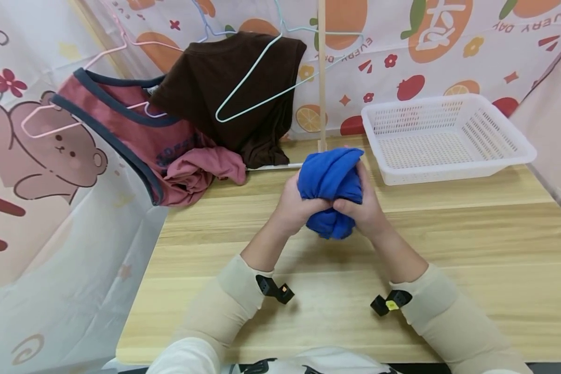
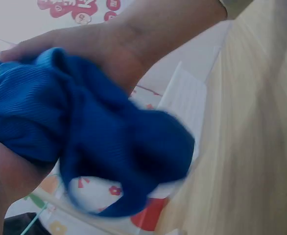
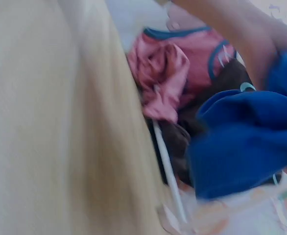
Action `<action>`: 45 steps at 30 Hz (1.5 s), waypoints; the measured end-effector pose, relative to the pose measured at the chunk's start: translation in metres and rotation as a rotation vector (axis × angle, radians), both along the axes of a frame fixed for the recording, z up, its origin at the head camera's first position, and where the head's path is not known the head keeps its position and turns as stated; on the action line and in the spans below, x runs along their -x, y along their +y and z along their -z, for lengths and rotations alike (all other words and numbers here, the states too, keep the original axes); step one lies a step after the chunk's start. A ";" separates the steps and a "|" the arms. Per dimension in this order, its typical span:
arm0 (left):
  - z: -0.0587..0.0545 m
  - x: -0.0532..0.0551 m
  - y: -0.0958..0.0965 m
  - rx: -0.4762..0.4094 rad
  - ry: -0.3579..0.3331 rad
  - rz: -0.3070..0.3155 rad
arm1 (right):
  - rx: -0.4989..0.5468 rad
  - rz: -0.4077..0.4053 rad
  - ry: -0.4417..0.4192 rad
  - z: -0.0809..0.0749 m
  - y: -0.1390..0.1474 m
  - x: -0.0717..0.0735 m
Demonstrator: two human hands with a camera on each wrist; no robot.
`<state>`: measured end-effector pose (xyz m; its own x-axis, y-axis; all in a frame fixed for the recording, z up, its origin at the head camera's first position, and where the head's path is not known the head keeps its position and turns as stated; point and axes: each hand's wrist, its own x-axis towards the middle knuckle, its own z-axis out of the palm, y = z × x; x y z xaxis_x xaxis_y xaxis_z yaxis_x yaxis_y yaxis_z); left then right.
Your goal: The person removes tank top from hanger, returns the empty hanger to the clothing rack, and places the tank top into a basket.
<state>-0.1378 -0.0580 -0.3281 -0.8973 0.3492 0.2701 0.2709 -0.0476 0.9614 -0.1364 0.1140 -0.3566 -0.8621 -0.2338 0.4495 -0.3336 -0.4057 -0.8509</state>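
A bunched blue cloth, ribbed in texture, is held above the table between both hands. My left hand grips its left side, thumb across the front. On the other side my right hand grips it, with the thumb tip close to the left thumb. In the left wrist view a loose fold of the blue cloth hangs below the hands, leaving a gap. The right wrist view shows the blue cloth sagging and blurred. Most fingers are hidden behind the fabric.
A pink top with dark blue trim and a brown garment hang at the back left. An unfilled mint hanger hangs before the brown one. A white plastic basket stands at the back right of the wooden table.
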 end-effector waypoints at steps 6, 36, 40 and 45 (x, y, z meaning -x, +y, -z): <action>0.014 -0.006 0.014 0.031 0.119 -0.037 | 0.125 0.000 -0.025 0.005 -0.014 -0.005; 0.049 0.005 -0.005 -0.163 -0.540 0.539 | 0.053 0.132 -0.013 0.000 -0.006 -0.001; 0.047 0.007 0.001 -0.182 -0.496 0.458 | -0.059 0.220 0.061 0.004 -0.006 0.000; 0.045 0.008 0.008 -0.139 -0.388 0.341 | -0.184 0.315 0.164 0.009 -0.006 0.002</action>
